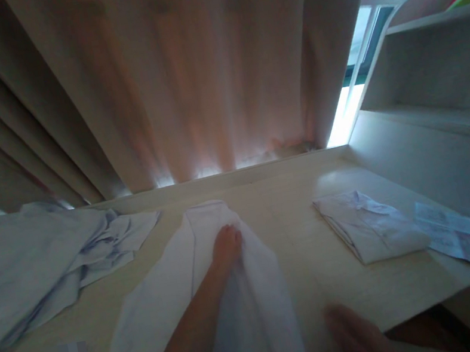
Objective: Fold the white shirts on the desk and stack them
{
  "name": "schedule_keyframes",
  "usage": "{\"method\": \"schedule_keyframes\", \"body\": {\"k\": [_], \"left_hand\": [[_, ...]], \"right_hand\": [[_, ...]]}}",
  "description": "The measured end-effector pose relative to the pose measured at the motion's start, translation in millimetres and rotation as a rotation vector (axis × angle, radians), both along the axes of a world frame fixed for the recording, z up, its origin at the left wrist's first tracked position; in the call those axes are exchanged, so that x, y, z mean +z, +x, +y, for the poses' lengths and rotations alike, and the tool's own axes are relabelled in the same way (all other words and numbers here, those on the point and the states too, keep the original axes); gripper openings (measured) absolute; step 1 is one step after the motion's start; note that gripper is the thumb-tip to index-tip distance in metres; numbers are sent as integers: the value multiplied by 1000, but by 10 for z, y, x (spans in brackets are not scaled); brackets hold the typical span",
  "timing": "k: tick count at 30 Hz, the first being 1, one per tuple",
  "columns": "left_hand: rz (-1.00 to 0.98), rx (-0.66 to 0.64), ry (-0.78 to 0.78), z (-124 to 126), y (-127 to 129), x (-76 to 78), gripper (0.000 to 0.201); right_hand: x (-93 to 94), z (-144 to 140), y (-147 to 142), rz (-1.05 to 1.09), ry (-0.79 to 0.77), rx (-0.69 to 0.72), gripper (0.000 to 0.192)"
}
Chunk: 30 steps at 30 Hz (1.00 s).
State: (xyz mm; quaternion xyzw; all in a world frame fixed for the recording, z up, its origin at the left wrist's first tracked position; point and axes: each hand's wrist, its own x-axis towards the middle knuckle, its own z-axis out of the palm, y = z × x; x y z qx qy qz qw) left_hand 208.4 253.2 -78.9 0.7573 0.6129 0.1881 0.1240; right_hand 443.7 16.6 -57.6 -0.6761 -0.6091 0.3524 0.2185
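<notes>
Head view, left hand: the left hand [226, 244] lies far out on the white garment [251, 319], fingers curled down into its cloth, gripping a fold
Head view, right hand: the right hand [359, 339] is blurred at the near edge of the table [300, 237], touching the garment's right side; how its fingers stand I cannot tell
White garment: spread lengthwise down the middle of the table, from near the curtain [197, 67] toward the person
Left side: a crumpled pale blue heap of clothes [28, 267]
Right side: a folded white shirt [371, 225], with a sheet of paper [459, 236] just beside it, below the shelves [438, 67]
</notes>
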Motion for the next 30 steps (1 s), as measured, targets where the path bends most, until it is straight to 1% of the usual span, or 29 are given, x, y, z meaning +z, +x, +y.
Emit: {"method": "schedule_keyframes", "body": {"k": [2, 4, 5, 6, 8, 11, 13, 16, 19, 22, 24, 26, 30], "left_hand": [[38, 6, 34, 1, -42, -70, 42], [72, 19, 67, 30, -49, -153, 46], [86, 23, 81, 49, -42, -198, 47], [99, 23, 92, 67, -31, -245, 49], [117, 11, 106, 89, -3, -334, 51], [122, -8, 114, 82, 41, -422, 54], [112, -13, 116, 75, 77, -428, 57], [77, -1, 123, 111, 150, -356, 54], [27, 44, 124, 207, 212, -243, 42], [-14, 116, 81, 320, 206, -159, 38], [-33, 154, 34, 384, 164, -125, 38], [-50, 171, -16, 435, 113, -92, 39], [-84, 160, -118, 533, 34, 12, 42]], "right_hand": [[-108, 609, -95, -18, 14, -24, 38], [-176, 1142, -255, -149, 5, -6, 38], [-194, 1359, -333, -224, -1, -16, 36], [-202, 1541, -395, -289, -6, -9, 34], [-200, 1812, -443, -355, -17, 18, 24], [-173, 2072, -329, -340, -35, 52, 11], [-150, 2193, -204, -316, -40, 41, 10], [-139, 2289, -80, -264, -21, 41, 11], [-166, 2278, -65, -220, 27, 41, 10], [-163, 2216, -110, -199, 70, 25, 7], [-100, 2168, -169, -184, 118, 24, 5], [15, 2114, -262, -153, 186, 48, 5], [284, 1986, -577, -66, 283, 158, 10]]}}
